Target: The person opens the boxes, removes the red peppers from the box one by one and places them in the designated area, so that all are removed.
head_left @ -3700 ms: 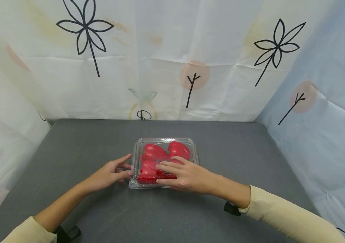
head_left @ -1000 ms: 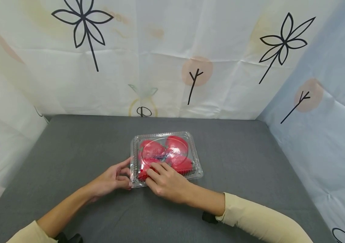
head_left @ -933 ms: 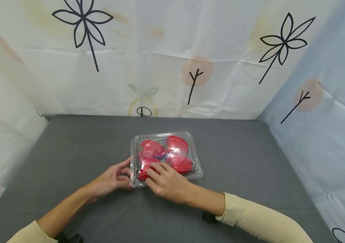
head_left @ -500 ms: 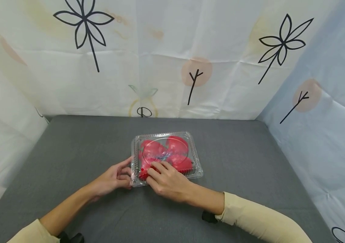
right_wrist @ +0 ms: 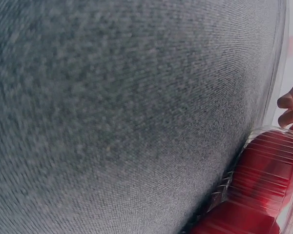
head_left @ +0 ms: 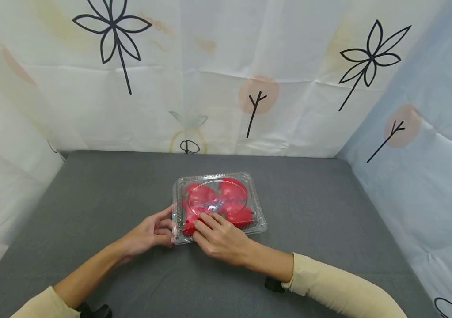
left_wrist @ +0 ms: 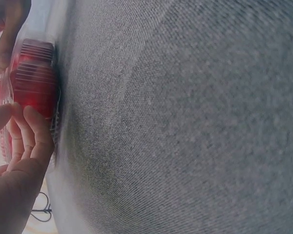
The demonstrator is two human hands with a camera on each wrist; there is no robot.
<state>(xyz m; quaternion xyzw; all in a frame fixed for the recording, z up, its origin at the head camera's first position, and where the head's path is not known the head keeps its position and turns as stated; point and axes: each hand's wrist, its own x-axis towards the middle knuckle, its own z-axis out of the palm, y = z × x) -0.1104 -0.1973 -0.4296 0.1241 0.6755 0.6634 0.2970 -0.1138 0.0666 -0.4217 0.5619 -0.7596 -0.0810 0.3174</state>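
A clear plastic clamshell box (head_left: pixel 255 198) lies on the grey table, its lid down over several red, rounded fruits or vegetables (head_left: pixel 234 190) with bits of green. At its left side my left hand (head_left: pixel 148 234) holds the edge near the front corner, and the left wrist view shows thumb and fingers (left_wrist: pixel 31 131) at the rim. My right hand (head_left: pixel 222 238) reaches over the front left part, fingers bent on the lid and thumb low at the front edge; its fingertips are partly hidden. In the right wrist view the box's ribbed wall (right_wrist: pixel 266 156) shows, with left fingertips beyond.
Grey cloth (head_left: pixel 309 212) covers the table around the box. White printed curtains (head_left: pixel 218 53) stand behind and at both sides. Black straps (head_left: pixel 274 285) sit on both wrists under pale yellow sleeves (head_left: pixel 345 282).
Since the oldest frame, the box has turned slightly; my right hand has moved left from the lid's right part to the front left, fingers now bent. Over the last second almost nothing moves.
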